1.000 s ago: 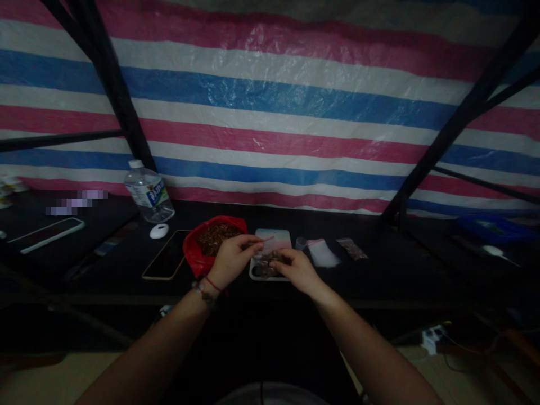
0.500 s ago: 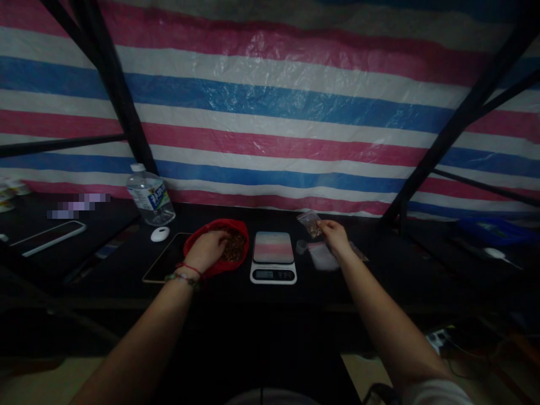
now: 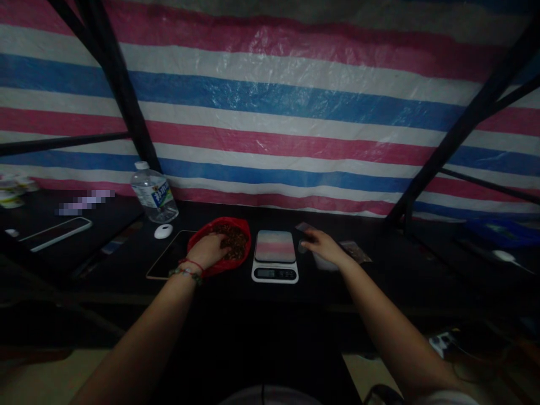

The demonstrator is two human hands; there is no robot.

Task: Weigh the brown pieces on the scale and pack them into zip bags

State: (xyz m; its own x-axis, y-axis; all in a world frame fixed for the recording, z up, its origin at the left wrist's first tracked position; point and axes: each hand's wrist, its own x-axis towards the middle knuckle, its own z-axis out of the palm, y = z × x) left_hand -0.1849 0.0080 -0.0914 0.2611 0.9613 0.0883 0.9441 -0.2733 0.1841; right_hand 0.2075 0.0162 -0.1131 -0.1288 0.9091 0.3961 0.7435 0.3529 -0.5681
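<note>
My left hand rests over the heap of small brown pieces, perhaps seeds or grains, inside a red plastic bag. Its fingers look apart, with their tips among the pieces. My right hand is right of the scale, thumb and fingers apart, beside a small clear cup. It partly covers a small zip bag and a whitish stack of clear bags. Between both hands stands a white digital scale with nothing on its plate. Another filled zip bag lies by my right wrist.
Left of the red bag are a dark tablet, a white rounded case and a clear plastic bottle. A phone lies farther left. Black frame posts rise before a striped sheet. A blue object sits at right.
My right hand has let go of the filled zip bag and moved left and nearer, toward the small cup. The left hand's fingers have spread in the red bag.
</note>
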